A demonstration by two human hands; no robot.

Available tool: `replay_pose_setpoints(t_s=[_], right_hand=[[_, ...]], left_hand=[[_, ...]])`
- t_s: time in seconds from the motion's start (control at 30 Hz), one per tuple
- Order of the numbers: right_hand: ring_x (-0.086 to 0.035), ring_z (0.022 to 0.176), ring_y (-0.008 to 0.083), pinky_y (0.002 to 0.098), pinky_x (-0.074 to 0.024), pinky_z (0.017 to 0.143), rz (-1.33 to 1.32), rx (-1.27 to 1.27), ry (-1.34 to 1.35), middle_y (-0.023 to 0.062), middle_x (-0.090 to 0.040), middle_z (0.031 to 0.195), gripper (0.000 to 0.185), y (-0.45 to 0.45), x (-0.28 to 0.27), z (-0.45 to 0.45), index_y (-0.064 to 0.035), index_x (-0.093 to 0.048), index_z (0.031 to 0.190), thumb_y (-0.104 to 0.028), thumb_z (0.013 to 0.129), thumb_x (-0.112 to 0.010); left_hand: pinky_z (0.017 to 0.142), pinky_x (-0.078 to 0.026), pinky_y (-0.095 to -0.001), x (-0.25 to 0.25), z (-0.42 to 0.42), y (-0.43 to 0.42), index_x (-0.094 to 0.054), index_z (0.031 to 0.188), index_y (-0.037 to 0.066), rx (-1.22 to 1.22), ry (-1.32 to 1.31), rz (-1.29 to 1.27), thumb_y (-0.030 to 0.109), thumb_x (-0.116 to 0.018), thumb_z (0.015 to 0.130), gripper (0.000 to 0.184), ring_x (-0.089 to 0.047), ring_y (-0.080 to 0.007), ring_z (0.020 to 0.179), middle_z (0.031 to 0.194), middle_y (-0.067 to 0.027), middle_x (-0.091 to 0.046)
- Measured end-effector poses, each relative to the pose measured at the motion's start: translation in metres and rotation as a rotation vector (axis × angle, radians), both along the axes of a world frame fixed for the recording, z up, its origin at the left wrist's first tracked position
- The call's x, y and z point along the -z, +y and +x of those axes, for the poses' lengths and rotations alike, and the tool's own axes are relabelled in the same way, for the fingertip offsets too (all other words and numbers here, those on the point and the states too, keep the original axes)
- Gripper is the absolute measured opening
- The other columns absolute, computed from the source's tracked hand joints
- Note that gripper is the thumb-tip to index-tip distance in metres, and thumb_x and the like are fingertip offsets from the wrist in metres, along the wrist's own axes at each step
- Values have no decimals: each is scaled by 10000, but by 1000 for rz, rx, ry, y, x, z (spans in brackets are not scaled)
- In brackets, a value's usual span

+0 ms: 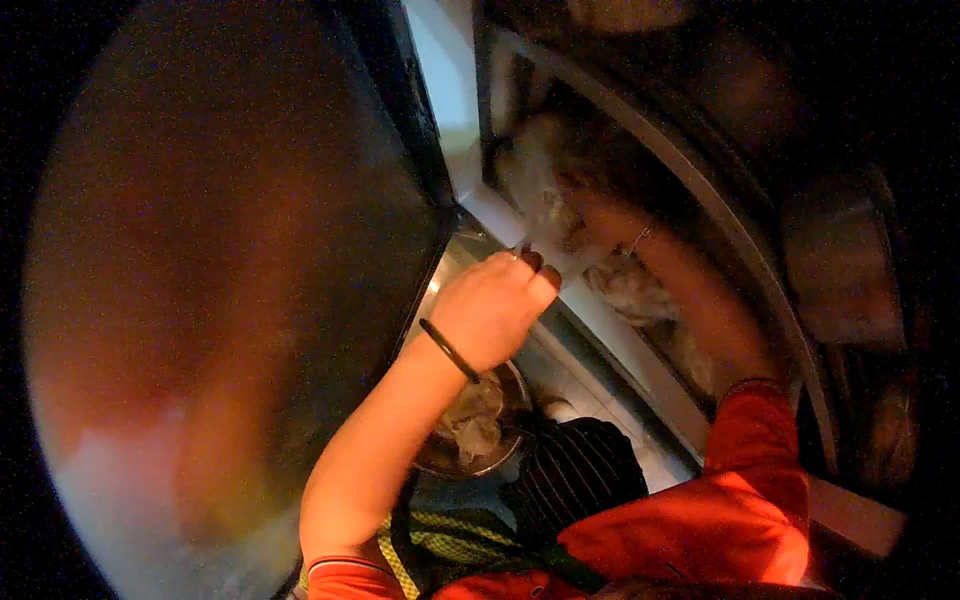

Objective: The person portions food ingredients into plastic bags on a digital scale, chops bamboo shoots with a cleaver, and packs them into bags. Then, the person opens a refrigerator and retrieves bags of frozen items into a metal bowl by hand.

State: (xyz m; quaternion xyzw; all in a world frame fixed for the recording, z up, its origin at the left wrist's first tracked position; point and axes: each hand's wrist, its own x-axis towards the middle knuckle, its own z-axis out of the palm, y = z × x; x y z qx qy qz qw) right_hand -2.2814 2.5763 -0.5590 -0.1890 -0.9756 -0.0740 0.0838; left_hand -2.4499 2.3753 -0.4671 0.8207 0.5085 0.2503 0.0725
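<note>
My left hand [500, 305], with a black band at its wrist, is closed at the rim of a dark compartment. Its curled fingers pinch a translucent plastic bag [545, 205]. My right hand [595, 222] reaches into the compartment beside the bag. Shadow and blur hide its fingers, so its grip is unclear. Below the right wrist lie pale wrapped bundles [635, 290], apparently in plastic. Under my left forearm, a round metal bowl [508, 450] holds pale pieces that look bagged.
A large dark panel, seemingly an open door [250, 250], fills the left side. The compartment's curved rim [700, 160] arcs round my right arm. A cylindrical container [840, 260] stands at the far right in shadow. My striped dark knee [580, 470] is beside the bowl.
</note>
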Motion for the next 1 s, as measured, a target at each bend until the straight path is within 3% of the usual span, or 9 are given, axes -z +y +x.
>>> replay_pose_setpoints(t_s=[0.03, 0.1, 0.17, 0.3, 0.4, 0.5, 0.6, 0.8, 1.0], right_hand=[[-415, 1133, 339, 417, -317, 972, -334, 111, -56, 201, -416, 1268, 733, -6, -15, -10, -2, -449, 1196, -268, 572, -727], [-368, 1175, 354, 418, -280, 1004, -660, 215, -84, 200, -387, 1292, 820, -5, -6, -6, 2, -402, 1236, -275, 544, -744], [-377, 1175, 350, 415, -285, 1009, -368, 54, -250, 197, -399, 1281, 831, 6, 2, -11, -13, -396, 1251, -257, 538, -748], [-390, 1161, 350, 407, -306, 997, -284, -69, -128, 187, -435, 1249, 774, 14, -1, -4, -32, -441, 1214, -238, 537, -753], [-427, 1142, 334, 402, -340, 969, -457, -191, 6, 171, -490, 1201, 669, 33, -4, -3, -57, -506, 1143, -219, 542, -751], [-516, 1014, 264, 369, -419, 872, -688, -45, -5, 109, -565, 1081, 492, 84, 16, 12, -76, -563, 1040, -244, 610, -734], [-529, 865, 160, 303, -453, 759, -1106, 88, 153, 34, -581, 954, 322, 123, 32, 36, -89, -585, 979, -247, 713, -675], [-519, 846, 143, 292, -450, 742, -684, 440, 461, 23, -576, 938, 271, 117, 39, 42, -94, -590, 966, -225, 737, -651], [-509, 828, 125, 281, -447, 725, -884, 457, 562, 13, -571, 922, 221, 95, 5, 50, -99, -594, 953, -202, 760, -626]], left_hand=[[659, -460, -390, 4, -2, 3, -517, 913, 59, 1, 7, -44, 31, -486, 702, 215, -539, -310, 799, 816, -129, -535], [659, -459, -393, 22, 13, 10, -510, 900, 59, -18, 38, -40, 30, -485, 703, 201, -538, -310, 796, 810, -127, -531], [658, -457, -395, 28, 21, 7, -503, 887, 60, -98, 48, -30, 29, -483, 704, 187, -537, -310, 793, 804, -126, -527], [661, -459, -406, 31, 13, 7, -493, 885, 69, -115, 67, -101, 46, -481, 710, 176, -542, -322, 794, 821, -133, -533], [655, -459, -403, 32, 11, 13, -489, 881, 70, -110, 47, -62, 48, -482, 711, 172, -543, -323, 788, 816, -129, -531], [641, -457, -390, 24, 9, 10, -489, 861, 65, -144, 63, -23, 37, -488, 706, 157, -543, -308, 769, 788, -111, -524], [636, -459, -386, 11, 16, 9, -510, 874, 69, -113, 110, -33, 49, -490, 710, 166, -548, -300, 768, 797, -107, -533], [630, -463, -380, 14, 12, 15, -537, 894, 82, -155, 220, -105, 81, -483, 732, 171, -557, -273, 772, 803, -93, -549], [654, -457, -385, 9, 2, 22, -539, 906, 77, -163, 257, -122, 90, -480, 734, 183, -547, -272, 786, 822, -96, -545]])
